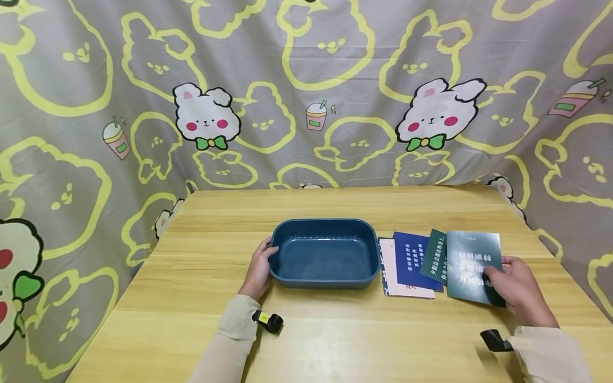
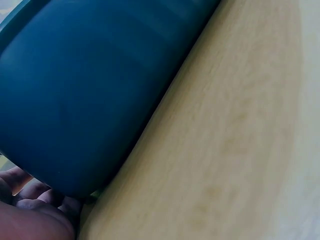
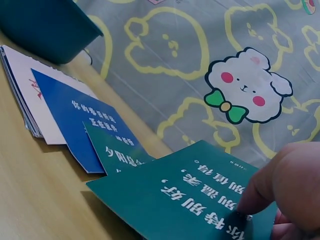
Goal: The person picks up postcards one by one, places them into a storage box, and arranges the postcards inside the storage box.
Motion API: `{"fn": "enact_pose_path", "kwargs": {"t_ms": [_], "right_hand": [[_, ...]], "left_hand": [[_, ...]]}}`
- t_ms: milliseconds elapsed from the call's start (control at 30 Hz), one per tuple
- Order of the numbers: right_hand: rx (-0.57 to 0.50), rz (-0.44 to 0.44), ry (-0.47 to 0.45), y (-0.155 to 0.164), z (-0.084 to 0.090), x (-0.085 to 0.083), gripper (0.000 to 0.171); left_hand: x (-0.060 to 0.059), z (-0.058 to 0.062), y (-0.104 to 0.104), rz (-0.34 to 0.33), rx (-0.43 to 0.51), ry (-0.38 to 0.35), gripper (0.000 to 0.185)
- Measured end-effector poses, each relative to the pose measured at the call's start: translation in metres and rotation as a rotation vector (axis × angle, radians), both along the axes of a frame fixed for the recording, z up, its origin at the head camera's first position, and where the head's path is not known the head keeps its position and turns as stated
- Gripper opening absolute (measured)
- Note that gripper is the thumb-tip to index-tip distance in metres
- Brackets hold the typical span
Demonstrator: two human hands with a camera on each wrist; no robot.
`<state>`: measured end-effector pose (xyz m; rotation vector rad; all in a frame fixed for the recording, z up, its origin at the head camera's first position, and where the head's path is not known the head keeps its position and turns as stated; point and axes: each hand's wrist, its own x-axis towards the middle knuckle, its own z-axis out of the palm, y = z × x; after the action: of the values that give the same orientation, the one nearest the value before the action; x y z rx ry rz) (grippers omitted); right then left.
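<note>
A dark blue plastic basin (image 1: 324, 254) stands in the middle of the wooden table (image 1: 201, 298). My left hand (image 1: 261, 268) holds its left rim, thumb over the edge; the left wrist view shows the basin's outer wall (image 2: 85, 90) and my fingers (image 2: 35, 200) under it. To the right lie overlapping booklets: a white one (image 1: 390, 266), a blue one (image 1: 412, 260) and a dark green one (image 1: 435, 255). My right hand (image 1: 514, 287) pinches a teal booklet (image 1: 471, 263) by its right edge, lifted a little; thumb (image 3: 285, 185) lies on its cover (image 3: 190, 200).
A grey cloth with yellow rabbit outlines (image 1: 306, 90) hangs behind the table and down both sides. The table's front strip lies bare between my forearms. Small cameras sit on both wrists (image 1: 268, 321).
</note>
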<state>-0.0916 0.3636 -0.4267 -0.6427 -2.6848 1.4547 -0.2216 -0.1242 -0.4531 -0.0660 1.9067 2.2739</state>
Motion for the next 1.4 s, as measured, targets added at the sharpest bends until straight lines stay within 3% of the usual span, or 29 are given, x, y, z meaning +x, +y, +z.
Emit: {"fn": "enact_pose_path", "kwargs": {"t_ms": [300,967,1400], "right_hand": [[0.030,-0.033,0.031,-0.003,0.005,-0.005,0.064],[-0.016,0.004,0.096,-0.023,0.017,-0.015,0.060],[0.003,0.018,0.084,-0.031,0.023,-0.020,0.059]], "left_hand": [[0.001,0.002,0.000,0.005,0.009,0.030,0.050],[0.000,-0.002,-0.002,0.001,0.017,0.037,0.051],[0.001,-0.003,-0.002,-0.001,0.002,0.035,0.050]]}}
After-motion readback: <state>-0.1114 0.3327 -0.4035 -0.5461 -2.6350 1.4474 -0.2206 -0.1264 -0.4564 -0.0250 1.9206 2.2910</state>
